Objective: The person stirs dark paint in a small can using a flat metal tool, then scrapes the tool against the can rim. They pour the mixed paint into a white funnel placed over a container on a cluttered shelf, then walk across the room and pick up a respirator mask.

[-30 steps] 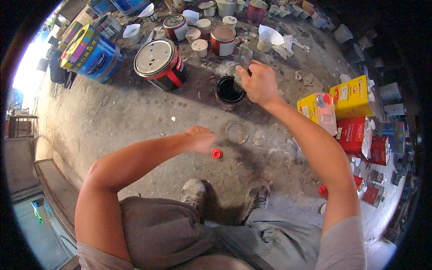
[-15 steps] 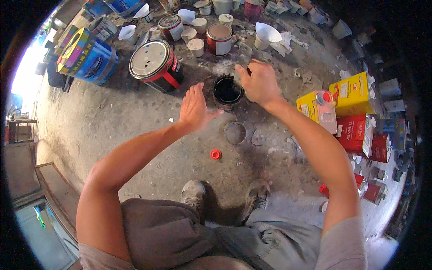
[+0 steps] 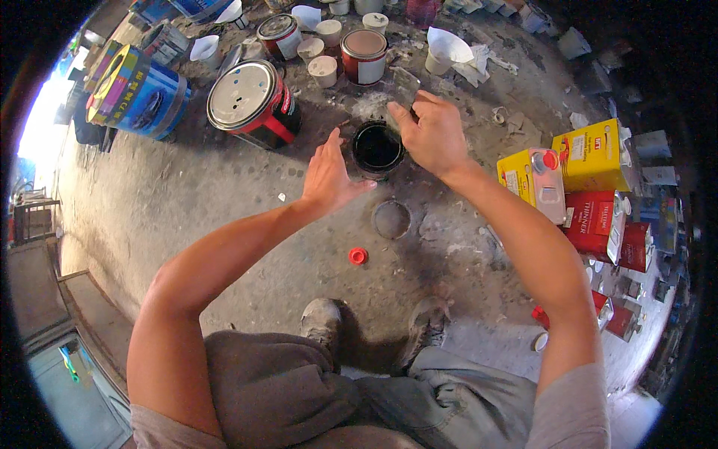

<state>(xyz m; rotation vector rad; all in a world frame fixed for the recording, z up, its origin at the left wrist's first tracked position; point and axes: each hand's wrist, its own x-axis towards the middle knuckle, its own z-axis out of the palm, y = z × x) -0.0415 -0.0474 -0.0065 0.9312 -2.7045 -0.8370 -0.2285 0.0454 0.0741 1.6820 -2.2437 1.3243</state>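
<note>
An open can of black paint (image 3: 377, 150) stands on the floor between my hands. My right hand (image 3: 432, 133) is closed round a thin translucent strip (image 3: 404, 79) at the can's upper right. My left hand (image 3: 329, 168) is open at the can's left, fingers pointing up and thumb stretched toward its lower edge; whether it touches the can is unclear. A round metal lid (image 3: 391, 219) lies just below the can. A small red cap (image 3: 358, 256) lies nearer my shoes.
A large red-and-black can (image 3: 241, 96) and blue pail (image 3: 149, 101) stand left. Smaller cans (image 3: 364, 45), pale cups (image 3: 322, 70) and paper scraps fill the back. Yellow tins (image 3: 589, 153) and red tins (image 3: 594, 228) crowd the right. My shoes (image 3: 321, 322) are below.
My left hand has moved up and forward from near the red cap to the can's left side, its fingers spreading. My right hand has shifted slightly upward.
</note>
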